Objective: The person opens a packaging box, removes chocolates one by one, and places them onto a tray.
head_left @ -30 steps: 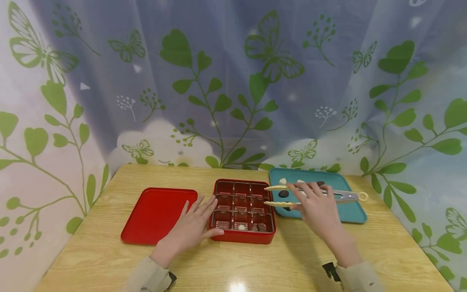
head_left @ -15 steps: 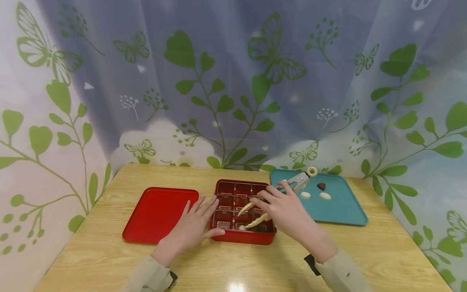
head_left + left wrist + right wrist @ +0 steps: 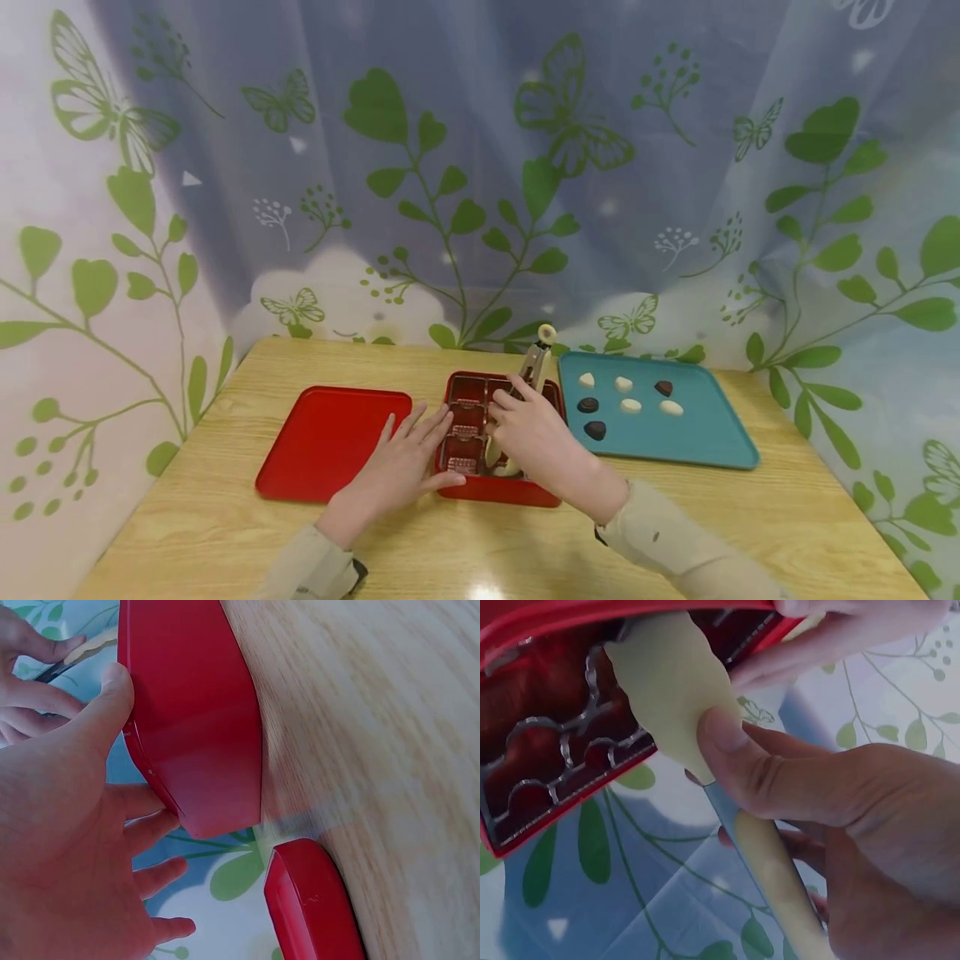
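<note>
My left hand (image 3: pixel 393 475) lies at the left side of a red box (image 3: pixel 491 492) with a divided inner tray. In the left wrist view its thumb touches the rim and some spread, straight fingers touch the box's wall (image 3: pixel 195 720). My right hand (image 3: pixel 534 429) grips a pair of tongs (image 3: pixel 535 360) with cream tips, thumb pressing one arm (image 3: pixel 676 690). The tongs stand steeply, their tips down in the front middle compartment. Whether anything lies between the tips is hidden. The right hand covers the box's right compartments; those on the left look bare.
On the right, a teal tray (image 3: pixel 697 437) carries several dark and white chocolate-like pieces, among them a dark one (image 3: pixel 595 431) and a white one (image 3: pixel 671 407). A red lid (image 3: pixel 330 442) lies left of the box on the wooden table (image 3: pixel 420 558). A patterned curtain (image 3: pixel 465 167) hangs behind.
My right hand has moved left from the teal tray to over the box. The tongs have swung from level to steep, tips now down in the compartment. The left hand stays at the box.
</note>
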Demonstrator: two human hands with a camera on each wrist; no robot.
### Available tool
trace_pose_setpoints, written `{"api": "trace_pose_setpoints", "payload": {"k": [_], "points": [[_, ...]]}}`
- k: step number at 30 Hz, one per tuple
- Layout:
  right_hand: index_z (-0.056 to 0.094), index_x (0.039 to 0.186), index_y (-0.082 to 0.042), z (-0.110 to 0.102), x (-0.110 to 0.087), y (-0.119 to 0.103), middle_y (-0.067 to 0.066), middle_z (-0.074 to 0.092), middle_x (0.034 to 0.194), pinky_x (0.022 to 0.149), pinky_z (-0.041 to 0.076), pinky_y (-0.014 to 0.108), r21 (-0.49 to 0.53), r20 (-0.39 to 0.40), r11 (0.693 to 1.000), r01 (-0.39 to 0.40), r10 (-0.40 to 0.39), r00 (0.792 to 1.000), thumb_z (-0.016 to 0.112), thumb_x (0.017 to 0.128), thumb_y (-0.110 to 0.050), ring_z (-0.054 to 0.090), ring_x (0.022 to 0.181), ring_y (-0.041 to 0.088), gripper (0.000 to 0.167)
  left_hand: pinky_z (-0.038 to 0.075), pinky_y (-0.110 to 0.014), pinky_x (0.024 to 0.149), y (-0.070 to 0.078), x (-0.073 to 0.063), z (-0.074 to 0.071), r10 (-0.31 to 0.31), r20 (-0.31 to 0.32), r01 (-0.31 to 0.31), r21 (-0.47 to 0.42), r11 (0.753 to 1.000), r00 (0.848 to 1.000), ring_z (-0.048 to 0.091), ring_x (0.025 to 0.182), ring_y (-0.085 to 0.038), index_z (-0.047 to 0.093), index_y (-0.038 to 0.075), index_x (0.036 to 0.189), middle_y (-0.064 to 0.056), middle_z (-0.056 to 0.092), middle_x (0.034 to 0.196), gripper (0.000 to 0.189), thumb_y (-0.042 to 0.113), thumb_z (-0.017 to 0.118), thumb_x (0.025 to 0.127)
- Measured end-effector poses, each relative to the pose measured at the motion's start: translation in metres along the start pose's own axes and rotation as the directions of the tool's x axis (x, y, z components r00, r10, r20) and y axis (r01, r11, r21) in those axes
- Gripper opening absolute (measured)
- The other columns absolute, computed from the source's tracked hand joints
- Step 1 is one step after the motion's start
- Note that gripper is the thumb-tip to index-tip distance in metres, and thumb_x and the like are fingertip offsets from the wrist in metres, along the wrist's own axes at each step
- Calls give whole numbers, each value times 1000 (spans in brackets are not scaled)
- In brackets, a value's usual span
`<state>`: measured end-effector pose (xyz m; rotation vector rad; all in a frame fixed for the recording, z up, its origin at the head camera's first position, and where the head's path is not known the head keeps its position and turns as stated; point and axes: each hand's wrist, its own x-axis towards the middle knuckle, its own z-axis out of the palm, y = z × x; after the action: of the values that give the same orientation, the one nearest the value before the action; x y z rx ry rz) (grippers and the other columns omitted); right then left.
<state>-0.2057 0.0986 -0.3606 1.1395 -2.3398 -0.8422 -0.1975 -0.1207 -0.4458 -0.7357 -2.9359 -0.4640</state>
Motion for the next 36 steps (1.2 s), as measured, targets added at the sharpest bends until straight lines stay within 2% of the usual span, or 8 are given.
{"api": "trace_pose_setpoints", "payload": {"k": [7,13,17,21,25,32,36], "points": [[81,101,-32,11,-6,-5,-13,73,110,111,39,42,0,-28,999,-34,34,999,81,86,-26,60,111,11,16,20,-70,116,0,2,2,-1,3,1,25,1000,1000,22,152,-42,38,6,157,-11,32,164,88,61,61,92],[78,111,-36,16,-19,3,-13,72,110,107,41,45,12,-47,998,-64,65,997,84,83,-25,60,111,15,31,20,-69,117,-1,2,3,-5,12,5,45,999,1000,21,152,-40,37,7,157,-10,31,165,89,63,60,92],[75,119,-33,20,-34,12,-9,71,113,104,43,49,97,-87,987,-125,134,987,87,79,-25,60,111,19,43,20,-69,117,-1,2,3,0,15,0,52,999,1000,21,152,-41,36,7,157,-10,31,165,89,63,59,93],[73,124,-26,26,-48,18,-4,69,111,97,44,50,222,-175,959,-173,214,961,89,77,-18,60,106,22,50,18,-69,117,0,2,3,-5,19,4,37,999,1000,20,153,-41,36,6,158,-10,30,165,89,62,60,93],[72,127,-23,34,-59,22,-1,69,111,92,44,51,279,-241,936,-214,284,928,90,76,-21,59,104,23,54,18,-69,117,0,1,2,-7,16,7,23,1000,1000,20,153,-40,36,6,158,-10,30,165,88,61,61,93],[72,128,-22,49,-81,38,0,70,116,86,43,53,294,-260,899,-325,403,878,91,75,-24,60,105,25,56,18,-69,118,-1,2,3,-7,11,7,31,999,1000,19,153,-40,36,7,158,-10,29,166,89,63,59,92],[71,128,-20,57,-94,52,3,70,114,84,43,56,311,-261,873,-376,459,849,91,74,-17,61,102,27,57,17,-69,118,-1,2,3,-7,6,7,20,1000,1000,20,153,-40,36,6,158,-10,30,165,90,62,61,92]]}}
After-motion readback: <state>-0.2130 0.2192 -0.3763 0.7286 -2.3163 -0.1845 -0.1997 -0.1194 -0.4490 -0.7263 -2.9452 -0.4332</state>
